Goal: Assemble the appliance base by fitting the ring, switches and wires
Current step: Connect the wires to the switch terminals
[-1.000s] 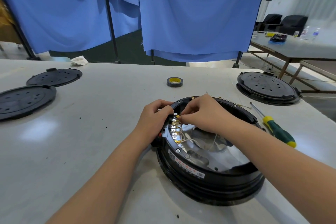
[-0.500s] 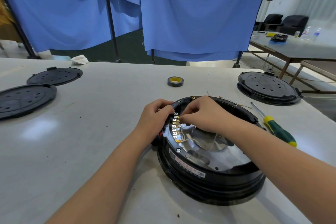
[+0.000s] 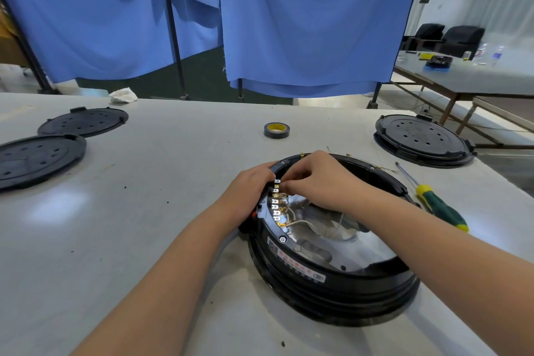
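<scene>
From the head camera, the black round appliance base [image 3: 332, 283] sits on the pale table [image 3: 144, 211], nearest the person and a little right of centre, its open side up with shiny metal showing inside. Both hands meet at its far-left rim. The left hand [image 3: 248, 191] curls over the outside of the ring [image 3: 375, 173] there, gripping the edge. The right hand [image 3: 320, 179] reaches in from the other side, fingers bent and pinched at the row of small white terminals [image 3: 276, 205] — exactly what it pinches I cannot tell. Thin white wires [image 3: 297, 222] loop out from those terminals over the metal.

Just right of the base lies a green-and-yellow screwdriver [image 3: 433, 202]. A roll of black tape [image 3: 276, 130] stands farther back — well apart. Two black lids [image 3: 43, 156] lie at far left, another lidded base [image 3: 422, 139] at far right.
</scene>
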{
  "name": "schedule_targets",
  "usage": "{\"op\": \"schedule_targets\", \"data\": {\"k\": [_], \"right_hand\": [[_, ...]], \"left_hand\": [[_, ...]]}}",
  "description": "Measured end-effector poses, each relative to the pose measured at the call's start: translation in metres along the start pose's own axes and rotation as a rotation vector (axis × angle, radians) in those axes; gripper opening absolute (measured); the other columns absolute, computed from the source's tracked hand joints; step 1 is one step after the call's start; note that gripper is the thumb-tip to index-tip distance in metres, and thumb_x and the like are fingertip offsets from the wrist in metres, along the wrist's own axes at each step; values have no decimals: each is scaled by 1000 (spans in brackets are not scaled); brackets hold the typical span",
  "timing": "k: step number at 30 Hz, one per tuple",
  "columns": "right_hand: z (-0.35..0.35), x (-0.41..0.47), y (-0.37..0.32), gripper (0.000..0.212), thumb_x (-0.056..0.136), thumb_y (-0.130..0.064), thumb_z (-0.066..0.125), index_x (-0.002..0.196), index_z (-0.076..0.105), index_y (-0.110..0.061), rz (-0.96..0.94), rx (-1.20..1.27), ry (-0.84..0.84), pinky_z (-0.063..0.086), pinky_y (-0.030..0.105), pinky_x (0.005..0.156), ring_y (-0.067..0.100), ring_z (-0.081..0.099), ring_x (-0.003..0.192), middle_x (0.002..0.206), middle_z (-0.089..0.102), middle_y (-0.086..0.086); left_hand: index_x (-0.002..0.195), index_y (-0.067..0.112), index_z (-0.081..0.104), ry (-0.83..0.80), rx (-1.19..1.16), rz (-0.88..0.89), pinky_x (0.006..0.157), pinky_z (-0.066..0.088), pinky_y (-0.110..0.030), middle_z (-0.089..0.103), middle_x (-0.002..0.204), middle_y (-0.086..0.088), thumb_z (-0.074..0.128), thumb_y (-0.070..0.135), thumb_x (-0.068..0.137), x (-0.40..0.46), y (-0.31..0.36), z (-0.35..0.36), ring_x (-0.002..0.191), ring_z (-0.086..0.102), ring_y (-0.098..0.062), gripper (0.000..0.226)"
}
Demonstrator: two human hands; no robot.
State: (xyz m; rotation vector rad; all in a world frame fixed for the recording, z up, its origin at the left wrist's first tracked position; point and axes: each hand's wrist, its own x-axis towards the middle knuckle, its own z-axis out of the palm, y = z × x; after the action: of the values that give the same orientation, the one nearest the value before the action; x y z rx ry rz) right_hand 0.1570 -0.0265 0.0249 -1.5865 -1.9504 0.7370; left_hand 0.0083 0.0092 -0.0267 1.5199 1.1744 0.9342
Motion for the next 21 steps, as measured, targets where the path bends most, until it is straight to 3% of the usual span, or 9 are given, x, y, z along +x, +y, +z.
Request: {"op": "schedule_targets", "data": {"k": [3, 6, 8, 11, 17, 21], "right_hand": [[1, 1, 1, 12, 84, -20, 66, 81, 76, -25, -3, -42, 4, 44, 16, 60, 2, 60, 65, 69, 69, -10], [1, -2, 3, 11, 86, -28, 64, 86, 75, -27, -29, -137, 36, 49, 21, 67, 3, 62, 73, 78, 70, -11], [-3, -6, 5, 12, 86, -33, 64, 91, 72, -27, -70, -222, 114, 49, 23, 73, 4, 60, 81, 84, 66, -14], [-12, -12, 1, 5, 84, -27, 66, 86, 70, -29, -187, -316, 196, 42, 18, 68, 4, 55, 80, 82, 58, -13], [-10, -29, -6, 12, 84, -31, 62, 91, 71, -33, -151, -300, -117, 38, 13, 50, -1, 49, 55, 62, 57, -10], [2, -32, -5, 11, 83, -29, 61, 91, 68, -29, -114, -304, -132, 39, 20, 54, 1, 48, 53, 60, 54, -10]], "left_hand": [[101, -8, 62, 21, 31, 7, 71, 41, -36, 61, 84, -11, 41, 9, 90, 2, -1, 0, 78, 54, -20, 28], [94, -6, 61, 32, -13, -15, 63, 39, -32, 60, 72, -4, 44, 13, 88, 1, 0, 0, 68, 53, -15, 26], [95, -6, 60, 29, -17, -8, 63, 39, -32, 60, 75, -8, 45, 16, 86, 0, 0, 0, 69, 53, -16, 28], [98, -7, 60, 33, 3, 4, 62, 38, -30, 58, 80, -11, 45, 17, 87, 1, 0, 0, 71, 52, -15, 30], [93, -9, 58, 41, -19, 27, 61, 38, -29, 54, 74, -10, 44, 12, 87, 0, 0, 0, 66, 49, -15, 26], [93, -11, 57, 35, -37, 36, 67, 36, -34, 53, 78, -14, 44, 13, 88, -1, 0, 1, 72, 48, -19, 27]]}}
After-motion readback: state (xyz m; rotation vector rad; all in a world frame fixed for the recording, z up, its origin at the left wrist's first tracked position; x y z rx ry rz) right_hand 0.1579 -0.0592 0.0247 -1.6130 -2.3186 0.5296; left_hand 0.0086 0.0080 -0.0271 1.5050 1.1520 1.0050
